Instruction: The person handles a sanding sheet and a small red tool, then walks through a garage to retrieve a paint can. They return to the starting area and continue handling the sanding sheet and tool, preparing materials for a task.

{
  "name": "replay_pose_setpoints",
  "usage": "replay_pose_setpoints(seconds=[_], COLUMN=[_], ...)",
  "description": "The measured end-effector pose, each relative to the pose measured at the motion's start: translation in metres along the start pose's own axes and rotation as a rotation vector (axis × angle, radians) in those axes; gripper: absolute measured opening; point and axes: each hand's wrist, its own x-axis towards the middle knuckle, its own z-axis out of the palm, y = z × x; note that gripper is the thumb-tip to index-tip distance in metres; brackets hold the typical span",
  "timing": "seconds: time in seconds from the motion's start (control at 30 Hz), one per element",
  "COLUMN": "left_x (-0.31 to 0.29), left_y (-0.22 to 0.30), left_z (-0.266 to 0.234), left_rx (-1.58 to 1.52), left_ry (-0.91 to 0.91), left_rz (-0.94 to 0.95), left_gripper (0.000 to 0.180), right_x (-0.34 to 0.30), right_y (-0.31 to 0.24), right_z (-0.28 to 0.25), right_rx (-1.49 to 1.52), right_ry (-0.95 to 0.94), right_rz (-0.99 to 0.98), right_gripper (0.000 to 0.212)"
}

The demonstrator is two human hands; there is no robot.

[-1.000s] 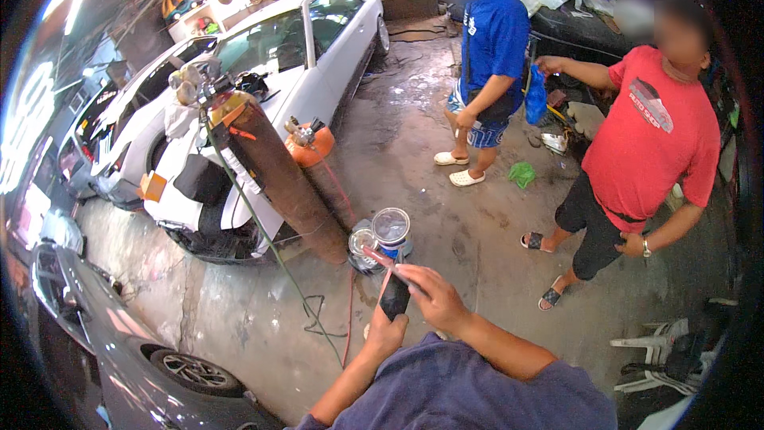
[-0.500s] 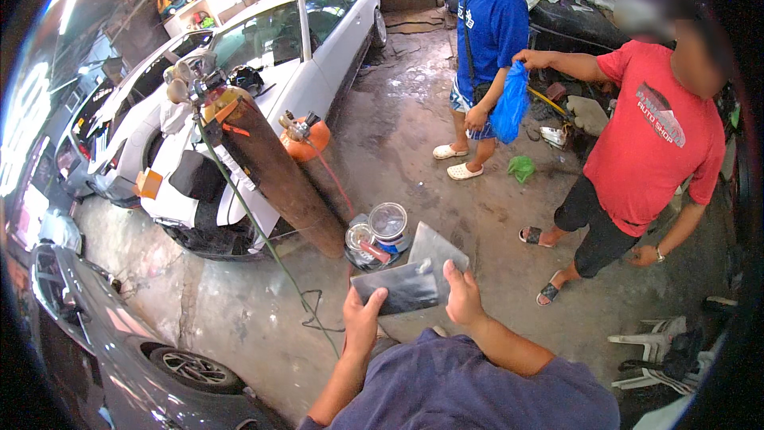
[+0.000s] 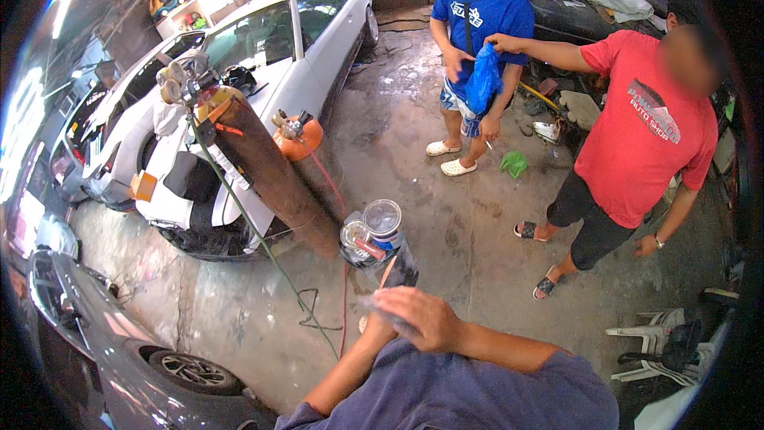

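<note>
My right hand (image 3: 424, 318) is crossed over in front of my left wrist, its fingers bent round a thin grey sheet (image 3: 391, 316) seen nearly edge-on. Most of my left hand (image 3: 387, 272) lies hidden behind the right one; only a narrow strip of it seems to show above. Against that strip stands a dark, thin sheet (image 3: 404, 271), which the left hand appears to grip. Just beyond the hands are a round can with a clear lid (image 3: 383, 217), a smaller open tub (image 3: 353, 232) and a reddish block (image 3: 369, 250).
A tall brown gas cylinder (image 3: 267, 163) and an orange tank (image 3: 298, 139) stand ahead-left, with a green hose (image 3: 255, 227) trailing down. A white car (image 3: 270, 95) and dark car (image 3: 119, 334) flank the left. Two people hold a blue bag (image 3: 483, 84). White chairs (image 3: 656, 342) lie right.
My right hand has swung left across my left hand, and its sheet has turned edge-on. The co-worker in blue has raised a hand to the blue bag.
</note>
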Motion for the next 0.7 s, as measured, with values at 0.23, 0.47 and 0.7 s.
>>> replay_pose_setpoints(seconds=[0.23, 0.47, 0.7], left_x=[-0.004, -0.019, -0.007], left_y=[0.036, 0.066, 0.040], left_z=[-0.003, -0.004, -0.059], left_rx=[-0.226, -0.500, -1.197], left_ry=[0.145, 0.141, 0.472], left_rz=[-0.267, -0.321, -0.669], left_gripper=[0.065, 0.046, 0.049], right_x=[-0.003, 0.005, -0.023], right_y=[0.006, 0.072, 0.039], right_z=[0.010, 0.003, -0.004], right_rx=[-0.041, 0.431, 0.231], right_ry=[0.047, 0.310, 0.295], right_rz=[0.084, 0.662, 0.043], right_gripper=[0.044, 0.042, 0.048])
